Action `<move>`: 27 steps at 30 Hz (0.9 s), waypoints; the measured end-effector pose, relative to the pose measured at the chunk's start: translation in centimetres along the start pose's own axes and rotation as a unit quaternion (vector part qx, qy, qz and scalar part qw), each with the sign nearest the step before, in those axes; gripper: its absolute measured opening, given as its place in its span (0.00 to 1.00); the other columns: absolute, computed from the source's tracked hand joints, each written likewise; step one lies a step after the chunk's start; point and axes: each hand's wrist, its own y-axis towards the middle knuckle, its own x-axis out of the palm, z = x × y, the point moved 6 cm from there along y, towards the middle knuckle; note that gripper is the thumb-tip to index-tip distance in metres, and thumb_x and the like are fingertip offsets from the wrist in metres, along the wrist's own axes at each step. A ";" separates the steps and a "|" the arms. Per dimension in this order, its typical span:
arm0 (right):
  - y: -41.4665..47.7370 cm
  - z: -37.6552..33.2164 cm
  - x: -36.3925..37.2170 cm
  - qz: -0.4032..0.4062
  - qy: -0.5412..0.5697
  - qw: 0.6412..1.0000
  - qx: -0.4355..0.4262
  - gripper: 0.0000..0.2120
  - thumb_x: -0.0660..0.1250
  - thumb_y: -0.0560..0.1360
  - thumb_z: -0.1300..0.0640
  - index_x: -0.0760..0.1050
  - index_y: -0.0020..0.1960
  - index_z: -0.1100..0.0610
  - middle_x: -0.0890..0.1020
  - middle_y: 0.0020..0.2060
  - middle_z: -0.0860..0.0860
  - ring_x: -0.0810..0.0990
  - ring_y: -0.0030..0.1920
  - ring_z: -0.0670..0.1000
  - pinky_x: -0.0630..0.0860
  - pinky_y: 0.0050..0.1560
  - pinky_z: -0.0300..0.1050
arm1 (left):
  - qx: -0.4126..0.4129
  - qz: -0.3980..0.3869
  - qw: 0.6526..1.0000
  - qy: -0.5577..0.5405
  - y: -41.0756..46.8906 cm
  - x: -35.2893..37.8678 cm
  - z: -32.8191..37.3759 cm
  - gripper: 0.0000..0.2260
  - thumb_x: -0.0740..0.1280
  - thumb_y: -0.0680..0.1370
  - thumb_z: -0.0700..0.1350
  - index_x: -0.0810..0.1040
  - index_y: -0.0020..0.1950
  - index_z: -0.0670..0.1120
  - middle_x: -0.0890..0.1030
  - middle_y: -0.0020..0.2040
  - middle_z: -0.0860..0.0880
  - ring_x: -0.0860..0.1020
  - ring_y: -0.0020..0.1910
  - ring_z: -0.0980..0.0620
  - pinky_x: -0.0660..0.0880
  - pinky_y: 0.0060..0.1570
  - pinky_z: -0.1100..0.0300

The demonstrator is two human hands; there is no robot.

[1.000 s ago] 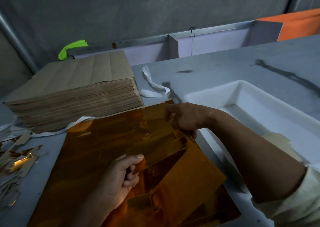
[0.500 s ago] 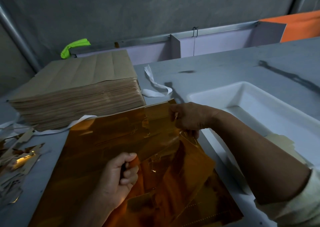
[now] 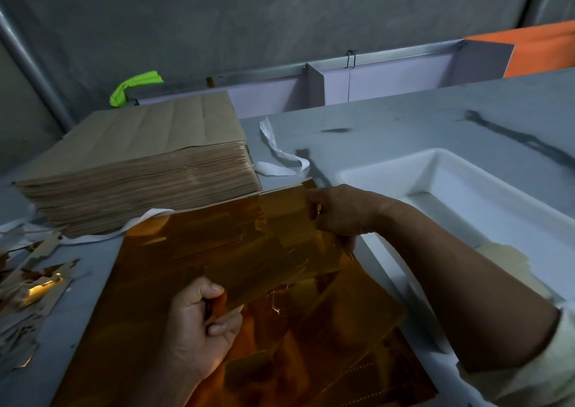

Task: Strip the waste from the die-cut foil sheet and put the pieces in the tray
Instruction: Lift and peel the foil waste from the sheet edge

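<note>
Your left hand (image 3: 199, 329) pinches the near-left end of a foil panel (image 3: 273, 257), thumb on top, fingers curled under. Your right hand (image 3: 339, 214) grips the far-right end of the same panel, fingers closed on it. The panel spans between both hands, raised off the foil sheet (image 3: 140, 297), which lies flat on the grey table (image 3: 404, 126) in front of you. White tray (image 3: 389, 170) sits just right of the sheet, your right forearm crossing over its near rim. A pale piece (image 3: 504, 257) lies in it. Brown stack (image 3: 140, 164) is far left, just beyond the sheet's far edge. Cut scraps (image 3: 31, 291) are piled at the left edge. White strip (image 3: 280, 154) curls between stack and tray.
</note>
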 end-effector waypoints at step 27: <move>0.3 0.3 0.5 -0.015 -0.025 1.000 0.004 0.05 0.62 0.78 0.61 0.71 0.49 0.52 0.79 0.44 0.55 0.84 0.28 0.50 0.76 0.27 0.38 | 0.100 0.101 0.967 0.212 1.6 1.5 5.3 0.08 0.67 0.69 0.39 0.73 0.46 0.45 0.71 0.46 0.46 0.71 0.40 0.51 0.70 0.34 0.60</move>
